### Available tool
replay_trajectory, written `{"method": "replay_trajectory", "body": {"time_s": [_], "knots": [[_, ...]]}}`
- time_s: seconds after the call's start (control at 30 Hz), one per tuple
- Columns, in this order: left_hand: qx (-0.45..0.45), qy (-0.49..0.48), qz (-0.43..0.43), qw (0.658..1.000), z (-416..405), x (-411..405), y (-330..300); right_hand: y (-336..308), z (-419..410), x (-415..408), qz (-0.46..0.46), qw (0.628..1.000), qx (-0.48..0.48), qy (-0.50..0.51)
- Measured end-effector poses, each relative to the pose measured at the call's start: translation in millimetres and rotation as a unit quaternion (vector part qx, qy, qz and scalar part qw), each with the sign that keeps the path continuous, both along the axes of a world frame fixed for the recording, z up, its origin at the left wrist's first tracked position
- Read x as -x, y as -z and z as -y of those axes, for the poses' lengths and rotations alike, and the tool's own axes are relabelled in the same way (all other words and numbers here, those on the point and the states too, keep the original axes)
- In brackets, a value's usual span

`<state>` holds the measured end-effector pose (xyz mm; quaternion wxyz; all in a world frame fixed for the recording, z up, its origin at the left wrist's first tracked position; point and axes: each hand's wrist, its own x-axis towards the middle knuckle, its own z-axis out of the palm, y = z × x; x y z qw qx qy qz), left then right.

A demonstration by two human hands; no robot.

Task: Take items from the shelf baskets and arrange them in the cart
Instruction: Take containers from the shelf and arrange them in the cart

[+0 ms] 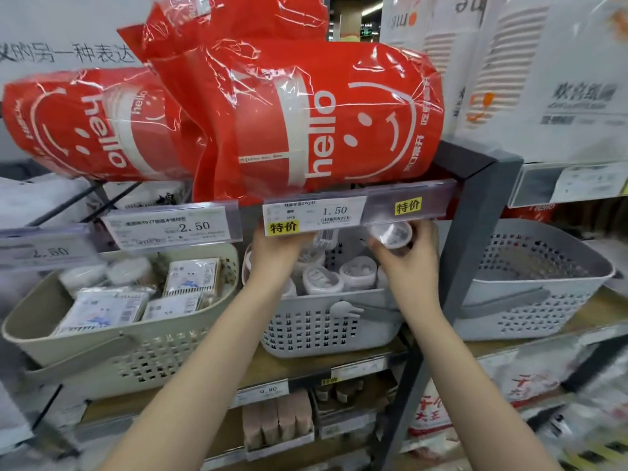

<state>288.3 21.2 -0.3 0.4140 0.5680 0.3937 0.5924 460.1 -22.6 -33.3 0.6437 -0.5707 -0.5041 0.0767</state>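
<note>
A grey perforated basket (326,329) in the middle of the shelf holds several small round white containers (322,278). My right hand (413,256) is above the basket, shut on one small round clear-white container (392,234) lifted near the price rail. My left hand (275,251) reaches into the back left of the same basket; its fingers are hidden behind the price tag, so what it holds cannot be seen. No cart is in view.
A beige basket (112,355) of flat white packets stands on the left, and an almost bare grey basket (530,300) on the right. Red "hello" bags (306,113) lie on the shelf above, over the price rail (316,214). Lower shelves hold boxed goods (277,423).
</note>
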Motion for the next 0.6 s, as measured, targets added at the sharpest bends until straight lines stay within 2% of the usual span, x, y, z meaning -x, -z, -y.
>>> {"method": "replay_trajectory", "body": {"time_s": [0.1, 0.17, 0.23, 0.3, 0.4, 0.5, 0.6], "knots": [[-0.012, 0.031, -0.03, 0.999, -14, -15, -4, 1, -10, -5, 0.012, 1.0, 0.008, 0.013], [0.004, 0.063, -0.143, 0.988, -24, -24, -3, 3, -17, -8, 0.031, 0.999, 0.03, 0.019], [0.013, 0.023, -0.251, 0.968, -32, -27, 3, 4, -22, -11, 0.062, 0.996, 0.056, 0.032], [-0.045, 0.004, -0.289, 0.956, -34, -27, 8, 5, -25, -14, 0.096, 0.99, 0.093, 0.05], [-0.022, 0.055, -0.313, 0.948, -34, -24, 11, 8, -27, -16, 0.17, 0.967, 0.169, 0.086], [-0.013, 0.109, -0.411, 0.905, -36, -23, 12, 8, -29, -16, 0.241, 0.935, 0.243, 0.088], [-0.035, 0.108, -0.469, 0.876, -36, -20, 13, 6, -30, -16, 0.269, 0.907, 0.317, 0.062]]}}
